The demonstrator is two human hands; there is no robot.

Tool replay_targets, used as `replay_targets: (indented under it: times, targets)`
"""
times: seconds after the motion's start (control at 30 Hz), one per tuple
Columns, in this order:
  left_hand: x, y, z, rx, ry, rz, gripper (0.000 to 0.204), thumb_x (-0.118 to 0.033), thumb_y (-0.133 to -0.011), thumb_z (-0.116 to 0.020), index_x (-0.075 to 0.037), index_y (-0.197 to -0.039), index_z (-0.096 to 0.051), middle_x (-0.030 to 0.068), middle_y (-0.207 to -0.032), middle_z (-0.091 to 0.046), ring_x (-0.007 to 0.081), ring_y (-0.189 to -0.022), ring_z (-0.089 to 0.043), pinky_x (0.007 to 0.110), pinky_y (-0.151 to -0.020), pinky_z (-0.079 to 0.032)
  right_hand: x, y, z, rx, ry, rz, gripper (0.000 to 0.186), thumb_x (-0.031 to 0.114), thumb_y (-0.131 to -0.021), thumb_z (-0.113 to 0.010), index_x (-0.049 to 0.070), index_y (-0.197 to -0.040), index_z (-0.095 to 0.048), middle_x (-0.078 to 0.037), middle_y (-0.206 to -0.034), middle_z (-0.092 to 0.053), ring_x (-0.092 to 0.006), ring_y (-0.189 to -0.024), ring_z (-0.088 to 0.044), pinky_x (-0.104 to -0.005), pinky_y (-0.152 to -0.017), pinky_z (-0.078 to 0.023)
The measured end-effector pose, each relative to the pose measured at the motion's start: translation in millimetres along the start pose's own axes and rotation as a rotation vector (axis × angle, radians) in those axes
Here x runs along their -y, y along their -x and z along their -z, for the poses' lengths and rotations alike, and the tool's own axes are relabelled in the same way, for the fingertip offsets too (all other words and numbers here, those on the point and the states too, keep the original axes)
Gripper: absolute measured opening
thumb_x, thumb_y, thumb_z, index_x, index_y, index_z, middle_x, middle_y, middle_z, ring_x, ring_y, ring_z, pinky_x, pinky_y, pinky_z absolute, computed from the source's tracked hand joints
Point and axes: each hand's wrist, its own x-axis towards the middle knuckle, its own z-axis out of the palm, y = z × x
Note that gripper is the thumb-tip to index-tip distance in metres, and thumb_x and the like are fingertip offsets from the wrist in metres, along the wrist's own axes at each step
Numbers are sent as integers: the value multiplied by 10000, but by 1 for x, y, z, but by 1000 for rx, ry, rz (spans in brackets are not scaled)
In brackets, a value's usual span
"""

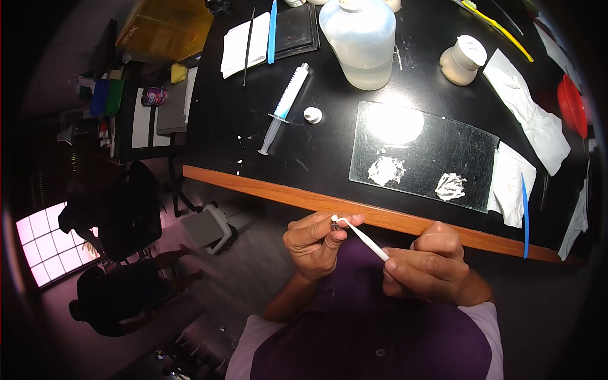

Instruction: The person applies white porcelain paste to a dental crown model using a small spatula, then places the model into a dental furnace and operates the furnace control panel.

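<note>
Purple can (154,96) far left, yellow brush (500,28) upper right

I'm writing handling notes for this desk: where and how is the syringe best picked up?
I'd take the syringe by the middle of its barrel, from above, pinching across the long sides. It lies flat and slanted, with bare table either side there. The plunger sticks out toward the near edge and might slide if gripped; a small white cap sits to the right.
</note>
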Motion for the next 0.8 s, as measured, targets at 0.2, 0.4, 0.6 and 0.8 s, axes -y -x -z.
replay_targets:
  times: [0.2,0.4,0.6,0.8]
  targets:
    - [1,0,0,8,-7,-7,231,-140,-978,-770,69,-1074,-790,176,-991,-810,196,-847,-772,279,-762,-592,0,2,-1,10,8,14,218,268,-934,-806,86,-1052,-783,21,-975,-771,-118,-815,-529,-262,-544,-377]
    - [0,-1,1,11,-17,-6,233,-143,-974,-776,72,-1067,-788,185,-994,-808,206,-856,-776,283,-770,-597,0,3,0,6,3,2,222,271,-937,-803,84,-1055,-782,16,-971,-770,-124,-813,-531,-265,-543,-380]
    - [0,0,0,6,14,-9,232,-135,-967,-784,81,-1048,-776,207,-990,-803,233,-884,-786,300,-799,-612,1,3,-1,-2,19,0,234,293,-941,-799,89,-1053,-782,16,-971,-769,-126,-809,-533,-265,-541,-381]
    - [2,0,0,12,18,-25,225,-127,-967,-783,78,-1059,-776,204,-988,-803,234,-885,-786,303,-804,-613,0,3,-1,-6,11,-8,231,302,-939,-801,99,-1048,-781,21,-972,-771,-121,-808,-532,-268,-538,-378]
